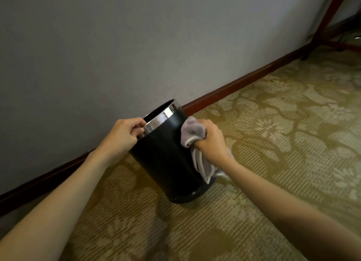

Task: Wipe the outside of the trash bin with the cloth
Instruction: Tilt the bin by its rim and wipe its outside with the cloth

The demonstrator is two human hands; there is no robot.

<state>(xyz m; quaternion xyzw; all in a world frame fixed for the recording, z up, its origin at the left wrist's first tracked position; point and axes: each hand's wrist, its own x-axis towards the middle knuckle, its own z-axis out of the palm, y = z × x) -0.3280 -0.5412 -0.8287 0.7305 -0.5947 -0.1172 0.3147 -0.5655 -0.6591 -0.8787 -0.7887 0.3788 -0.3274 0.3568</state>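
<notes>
Trash bin [166,159]: black, round, with a shiny metal band at the rim. It stands on the patterned carpet [273,143] near the wall [97,45] and its dark wooden skirting board [234,83], tilted with the mouth leaning away from me toward the wall. It sits between my two hands.

Left hand [123,134]: forearm stretched forward from the lower left, wrist straight. Fingers [136,128] curled over the metal rim, tips hooked at the lip, thumb on the outside of the band. Grasping the rim.

Right hand [212,141]: forearm reaching in from the lower right, wrist bent slightly inward, back of the hand up. Fingers clenched round the cloth [192,132].

Cloth: pale grey with a white edge. One bunched part bulges out beyond my knuckles and lies against the bin's black side wall, just below the metal band. The loose remainder hangs under my palm, trailing down along the bin's side toward the carpet.

Wooden furniture leg [328,16]: reddish, slanted, far beyond my right fingers, at the upper corner.
</notes>
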